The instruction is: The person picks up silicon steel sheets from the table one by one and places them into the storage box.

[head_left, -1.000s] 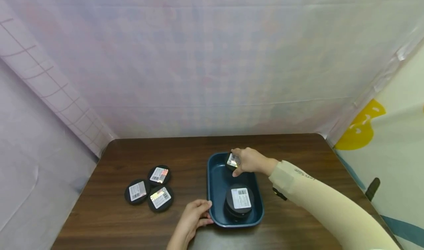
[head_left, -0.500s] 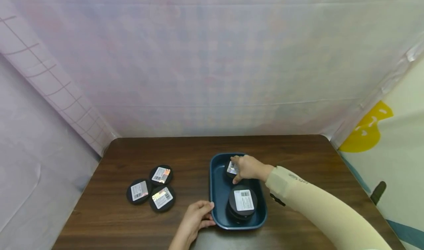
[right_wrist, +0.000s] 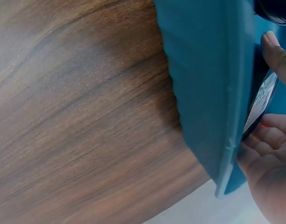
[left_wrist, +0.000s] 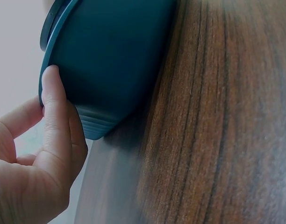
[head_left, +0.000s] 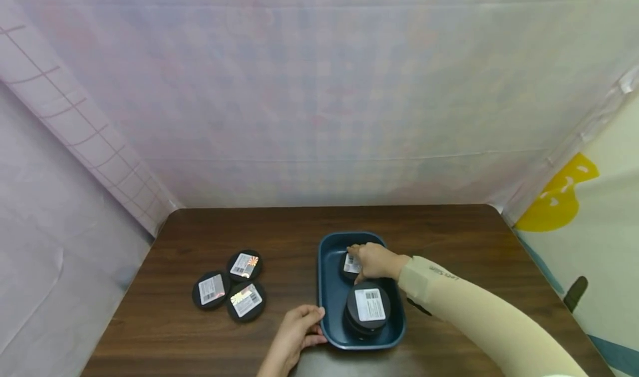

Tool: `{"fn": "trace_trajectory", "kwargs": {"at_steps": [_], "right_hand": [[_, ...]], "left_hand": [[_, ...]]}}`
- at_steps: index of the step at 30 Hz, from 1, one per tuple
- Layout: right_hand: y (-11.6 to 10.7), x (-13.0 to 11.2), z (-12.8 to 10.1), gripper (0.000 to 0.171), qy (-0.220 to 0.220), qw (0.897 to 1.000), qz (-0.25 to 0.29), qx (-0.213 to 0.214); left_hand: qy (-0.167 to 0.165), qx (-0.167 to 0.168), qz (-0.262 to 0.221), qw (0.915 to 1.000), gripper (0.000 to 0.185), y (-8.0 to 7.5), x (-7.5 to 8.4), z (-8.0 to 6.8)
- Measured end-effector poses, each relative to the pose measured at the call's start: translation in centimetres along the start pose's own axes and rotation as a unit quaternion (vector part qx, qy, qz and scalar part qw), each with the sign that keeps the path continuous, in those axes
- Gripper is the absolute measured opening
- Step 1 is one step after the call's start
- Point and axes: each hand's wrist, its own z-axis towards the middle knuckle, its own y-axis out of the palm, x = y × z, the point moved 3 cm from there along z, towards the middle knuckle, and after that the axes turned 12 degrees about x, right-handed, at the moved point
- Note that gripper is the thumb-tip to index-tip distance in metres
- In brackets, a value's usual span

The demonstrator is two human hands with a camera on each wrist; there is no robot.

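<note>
A blue rectangular tray [head_left: 329, 288] stands on the table, and my left hand [head_left: 295, 332] pinches its rim near the front left corner. In the left wrist view the thumb and fingers of my left hand [left_wrist: 49, 154] close on the tray's lip. Inside the tray, my right hand [head_left: 375, 260] grips a round black container [head_left: 350, 265] with a white label, thumb and fingers at opposite sides. The right wrist view shows the labelled top of this container [right_wrist: 260, 101] low behind the tray wall. A stack of similar black containers [head_left: 368, 307] sits in the front of the tray.
Three flat round black containers [head_left: 244, 300] with labels lie grouped on the brown wooden table [head_left: 165, 332] left of the tray. A pale curtain [head_left: 309, 116] hangs behind the table, with another hanging [head_left: 599, 255] at the right.
My right hand has lowered into the tray with the black container, moving slightly toward the stack. The left hand keeps its hold on the rim. The whole head view has shifted slightly.
</note>
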Motion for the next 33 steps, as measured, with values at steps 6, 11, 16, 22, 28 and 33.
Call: {"fn": "trace_trajectory", "kwargs": {"at_steps": [6,11,16,22,28,33], "right_hand": [[0.5,0.2,0.0,0.080,0.009,1.000,0.001,-0.001],[0.7,0.3,-0.2,0.082,0.014,1.000,0.002,0.000],[1.0,0.3,-0.6,0.086,-0.005,1.000,0.002,0.017],[1.0,0.2,-1.0,0.087,-0.019,0.999,-0.004,0.028],[1.2,0.1,-1.0,0.088,-0.021,0.999,-0.020,0.033],[1.3,0.1,-0.9,0.088,-0.013,0.999,-0.013,0.026]], "left_hand": [[0.000,0.003,-0.002,1.0000,0.019,0.0,-0.1,-0.1],[-0.001,0.005,-0.003,1.0000,0.019,0.1,-0.2,-0.2],[-0.002,0.002,-0.004,1.0000,0.019,0.3,-0.3,-0.2],[-0.001,0.001,-0.005,1.0000,0.017,0.4,-0.2,-0.2],[0.001,-0.002,-0.004,1.0000,0.017,0.2,-0.1,-0.3],[0.002,-0.001,-0.004,1.0000,0.018,0.1,0.0,-0.4]]}}
